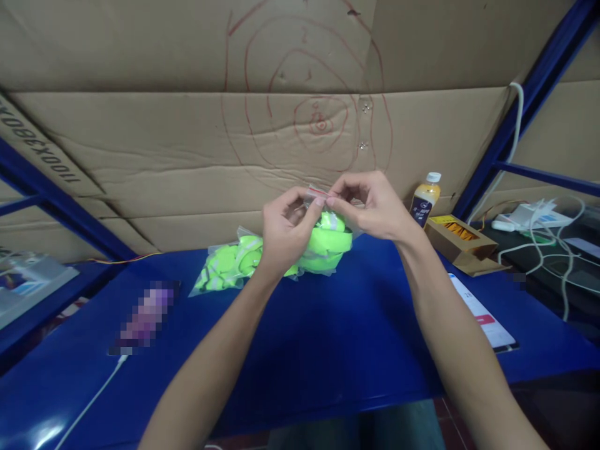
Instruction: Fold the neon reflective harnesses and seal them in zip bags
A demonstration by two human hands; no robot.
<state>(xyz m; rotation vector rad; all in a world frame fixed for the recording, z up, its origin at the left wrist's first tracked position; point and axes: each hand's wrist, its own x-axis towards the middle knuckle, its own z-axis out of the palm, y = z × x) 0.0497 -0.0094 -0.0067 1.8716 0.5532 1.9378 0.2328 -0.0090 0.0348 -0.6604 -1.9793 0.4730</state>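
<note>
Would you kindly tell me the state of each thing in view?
Held bag: filled, pinched at its top; seal unclear.
Bags alongside: filled, lying on the table.
Bottle: capped, standing.
Cardboard box: open, orange contents showing.
Left phone: cable plugged in, screen pixelated.
Right phone: screen lit, partly hidden.

Both bare forearms angle inward, the left hand and right hand almost meeting, thumbs pinched against bent fingers.

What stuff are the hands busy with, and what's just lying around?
In the job:
clear bag of green bands, pinched by left fingers and right fingers
probably the similar bags beside it

Just lying about:
bottle
open box
phone
</note>
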